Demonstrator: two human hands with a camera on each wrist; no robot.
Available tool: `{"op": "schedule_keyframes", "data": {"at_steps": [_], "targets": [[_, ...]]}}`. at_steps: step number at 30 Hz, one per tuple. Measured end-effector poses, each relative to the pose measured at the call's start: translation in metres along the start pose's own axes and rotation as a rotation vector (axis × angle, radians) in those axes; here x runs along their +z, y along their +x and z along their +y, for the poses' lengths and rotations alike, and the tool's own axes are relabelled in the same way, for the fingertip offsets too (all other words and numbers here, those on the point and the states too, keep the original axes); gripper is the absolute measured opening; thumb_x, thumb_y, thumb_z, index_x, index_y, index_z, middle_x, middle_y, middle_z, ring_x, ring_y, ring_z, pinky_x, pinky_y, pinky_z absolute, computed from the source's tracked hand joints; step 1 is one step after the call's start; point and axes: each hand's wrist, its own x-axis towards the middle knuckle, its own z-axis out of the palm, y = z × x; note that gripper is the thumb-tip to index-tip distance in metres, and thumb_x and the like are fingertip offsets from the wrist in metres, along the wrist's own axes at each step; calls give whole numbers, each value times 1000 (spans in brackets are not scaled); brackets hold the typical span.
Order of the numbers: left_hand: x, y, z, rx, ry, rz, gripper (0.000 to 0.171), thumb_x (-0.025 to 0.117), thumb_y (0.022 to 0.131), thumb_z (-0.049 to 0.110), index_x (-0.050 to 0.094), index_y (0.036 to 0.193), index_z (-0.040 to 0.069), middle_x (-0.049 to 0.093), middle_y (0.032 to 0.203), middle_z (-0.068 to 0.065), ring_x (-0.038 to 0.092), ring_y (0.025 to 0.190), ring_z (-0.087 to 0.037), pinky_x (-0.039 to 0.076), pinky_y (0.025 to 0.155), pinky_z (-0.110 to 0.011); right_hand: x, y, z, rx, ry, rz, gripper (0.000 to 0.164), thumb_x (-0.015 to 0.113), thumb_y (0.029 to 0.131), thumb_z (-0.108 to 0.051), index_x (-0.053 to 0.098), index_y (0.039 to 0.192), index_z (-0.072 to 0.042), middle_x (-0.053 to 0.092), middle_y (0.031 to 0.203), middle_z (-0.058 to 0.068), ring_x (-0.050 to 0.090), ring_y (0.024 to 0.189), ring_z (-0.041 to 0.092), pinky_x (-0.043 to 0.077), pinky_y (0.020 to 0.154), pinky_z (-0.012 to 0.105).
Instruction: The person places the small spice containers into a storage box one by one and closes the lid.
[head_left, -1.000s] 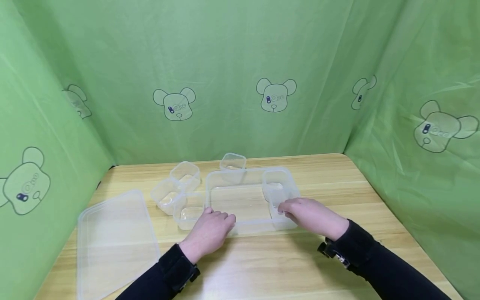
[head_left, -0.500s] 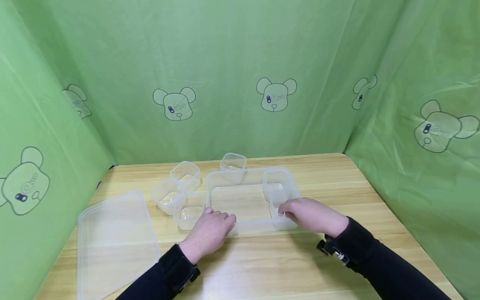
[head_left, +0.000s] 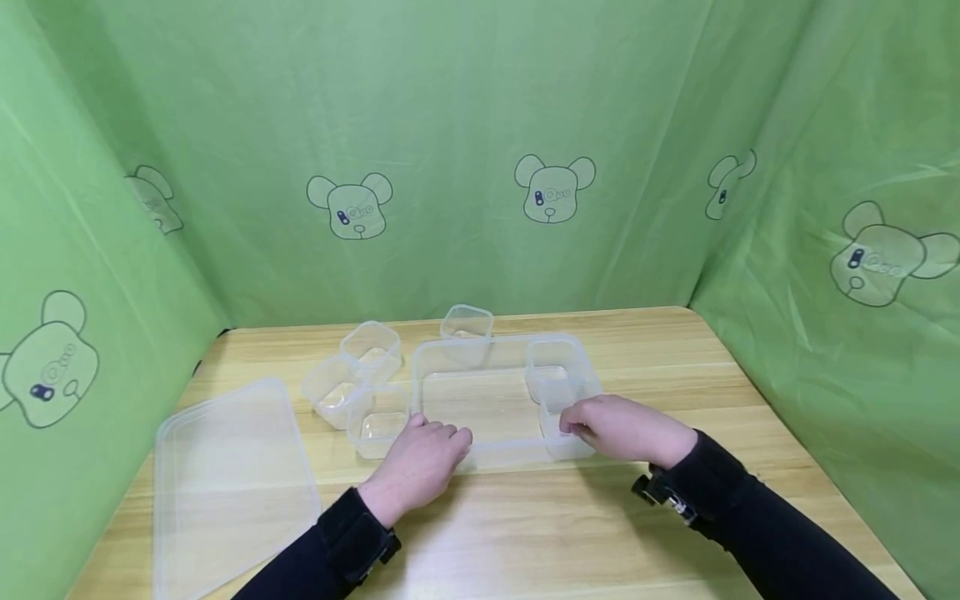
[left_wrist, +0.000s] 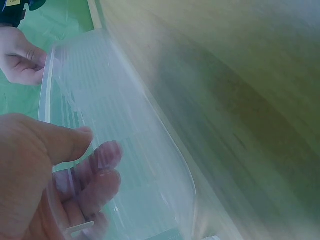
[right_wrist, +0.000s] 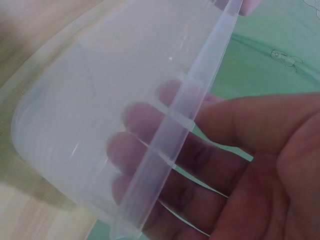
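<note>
A large clear plastic food box [head_left: 483, 457] stands on the table in front of me. My left hand [head_left: 422, 462] grips its near wall towards the left; in the left wrist view the thumb [left_wrist: 72, 142] lies outside and the fingers show through the plastic. Inside the box at the right are two small clear containers, a far one [head_left: 546, 358] and a near one [head_left: 553, 396]. My right hand [head_left: 618, 427] reaches over the near right corner and holds the near container. Its curled fingers [right_wrist: 142, 120] show through the walls in the right wrist view.
Several small clear containers stand outside the box: some at its left, such as this container [head_left: 378, 425], and another container [head_left: 467, 321] behind it. A flat translucent lid [head_left: 232, 492] lies at the left. Green curtains [head_left: 450, 100] enclose the wooden table [head_left: 660, 358].
My right hand has shifted very slightly right at the near small container. The left hand and the large box keep their place.
</note>
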Motion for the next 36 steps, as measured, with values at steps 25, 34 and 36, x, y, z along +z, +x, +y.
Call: {"op": "schedule_keyframes", "data": {"at_steps": [25, 34, 36], "targets": [[0, 0, 0, 8, 21, -3, 15, 61, 99, 26, 53, 89, 19, 57, 72, 7, 57, 67, -12, 24, 64, -26, 1, 0, 0, 33, -35, 6, 18, 58, 95, 1, 70, 93, -12, 70, 93, -2, 67, 87, 15, 57, 78, 37], [2, 1, 0, 2, 15, -5, 15, 62, 98, 26, 53, 88, 19, 57, 72, 7, 58, 67, -13, 26, 65, -27, 2, -2, 3, 29, -47, 17, 18, 59, 95, 1, 68, 91, -14, 69, 91, -2, 63, 83, 11, 56, 77, 37], [2, 1, 0, 1, 16, -7, 15, 62, 99, 26, 53, 88, 19, 56, 72, 8, 57, 67, -13, 26, 65, -27, 1, -3, 3, 34, -46, 16, 18, 59, 95, 1, 68, 91, -14, 69, 91, -2, 63, 84, 11, 56, 78, 37]]}}
